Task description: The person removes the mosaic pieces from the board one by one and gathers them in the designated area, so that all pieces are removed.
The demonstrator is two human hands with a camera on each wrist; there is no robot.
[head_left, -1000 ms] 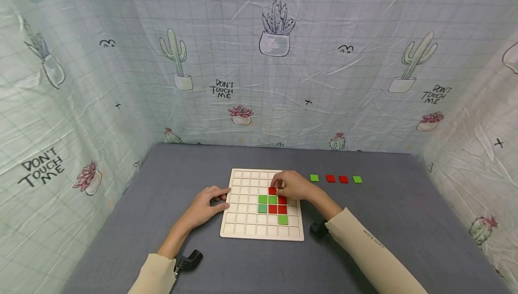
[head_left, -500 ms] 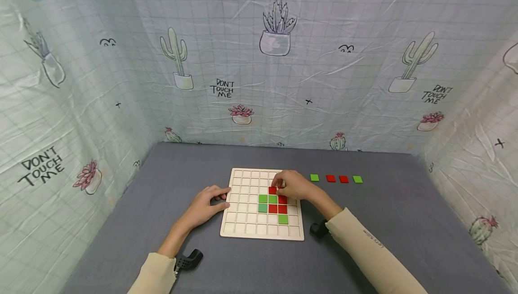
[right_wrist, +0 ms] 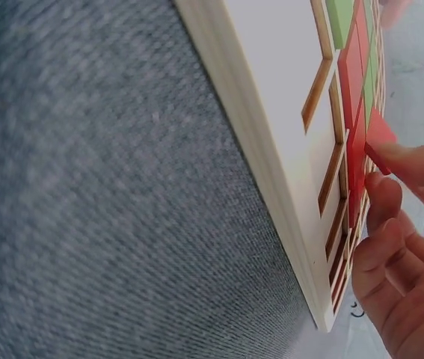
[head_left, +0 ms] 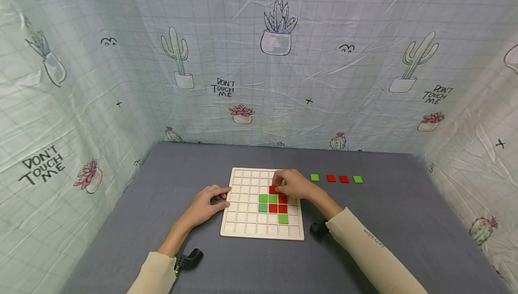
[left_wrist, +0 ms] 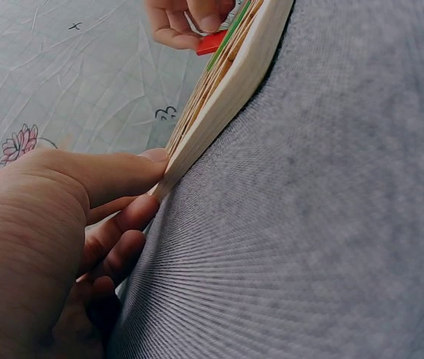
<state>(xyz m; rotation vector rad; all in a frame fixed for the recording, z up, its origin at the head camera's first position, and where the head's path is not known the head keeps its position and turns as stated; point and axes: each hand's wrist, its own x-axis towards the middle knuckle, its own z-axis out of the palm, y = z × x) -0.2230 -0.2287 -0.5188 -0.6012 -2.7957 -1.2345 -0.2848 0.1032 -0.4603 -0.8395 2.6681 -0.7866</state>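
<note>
A square wooden grid board (head_left: pixel 240 229) lies on the grey table with several red and green square tiles set in its cells. Thumb and forefinger of my left hand (head_left: pixel 204 205) rest against the board's left edge, spread a little apart. My right hand (head_left: pixel 296 184) is over the board's upper right part and pinches a red tile (right_wrist: pixel 380 140). In the right wrist view this tile stands tilted over the grid, next to flat red tiles (right_wrist: pixel 352 75). A darker green tile (head_left: pixel 262 207) sits at the left of the coloured group. The right hand covers some upper right cells.
Beyond the board's right side, a row of loose tiles lies on the table: a green tile (head_left: pixel 314 177), two red tiles (head_left: pixel 331 178) and another green tile (head_left: pixel 358 179). A patterned cloth (head_left: pixel 259 69) closes off the back and sides of the grey table (head_left: pixel 364 222).
Almost nothing differs. Both hands keep their places, and my right fingers shift only slightly at the red tile.
</note>
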